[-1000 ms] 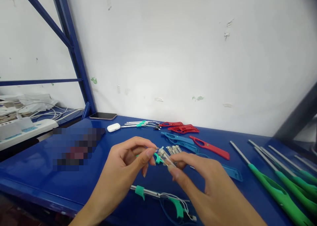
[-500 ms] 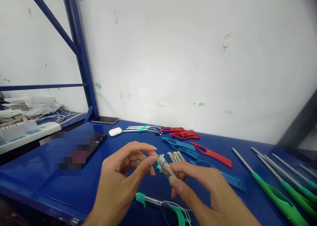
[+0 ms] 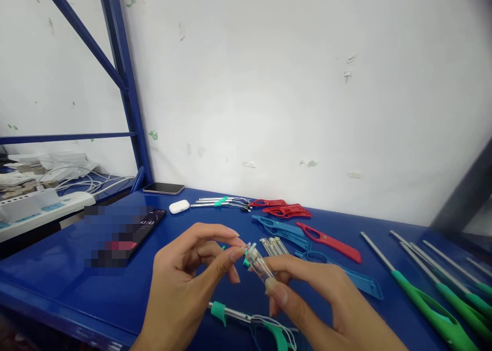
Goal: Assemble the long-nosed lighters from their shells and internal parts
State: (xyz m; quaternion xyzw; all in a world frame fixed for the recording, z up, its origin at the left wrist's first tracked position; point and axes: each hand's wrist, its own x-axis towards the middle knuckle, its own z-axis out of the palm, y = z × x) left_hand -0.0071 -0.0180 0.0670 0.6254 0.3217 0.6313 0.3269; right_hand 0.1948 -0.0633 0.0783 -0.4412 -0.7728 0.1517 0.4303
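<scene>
Clear plastic vessel (image 3: 261,269) pinched in right hand (image 3: 319,294); left hand (image 3: 184,276) narrowed at its top, hold not discernible; left of fingers, phone (image 3: 143,236), digits ending "43".

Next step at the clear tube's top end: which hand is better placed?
Probably the left hand: its thumb tip is right by the top end, while the right hand grips the clear tube lower down.
</scene>
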